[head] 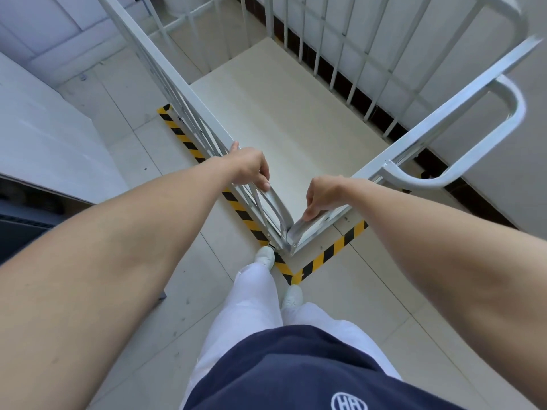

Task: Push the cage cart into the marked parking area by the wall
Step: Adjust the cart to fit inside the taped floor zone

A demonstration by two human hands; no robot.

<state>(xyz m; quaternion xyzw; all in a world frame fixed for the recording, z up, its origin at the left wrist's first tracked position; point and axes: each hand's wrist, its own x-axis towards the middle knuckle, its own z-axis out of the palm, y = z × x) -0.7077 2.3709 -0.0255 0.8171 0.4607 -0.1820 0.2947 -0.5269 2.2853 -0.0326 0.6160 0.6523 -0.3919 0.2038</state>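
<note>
Nearest, left hand (251, 168) and right hand (324, 193), fingers curled over the top rails beside the near corner of the cage cart (278, 122). Below, that corner inside the striped floor tape (328, 254). Beyond, long axis toward the wall (444, 54), far side close alongside.

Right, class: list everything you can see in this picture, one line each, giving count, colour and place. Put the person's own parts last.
cart: one, silver bars with a cream deck, centre, near corner at the tape corner
tape: one L-shaped outline, yellow and black, on the floor around the cart
wall: one, pale with a dark skirting, behind the cart at right
floor: pale tiles, all around
left hand: one, gripping the cart's left top rail
right hand: one, gripping the right top rail
shoes: two, white, by the tape corner
</note>
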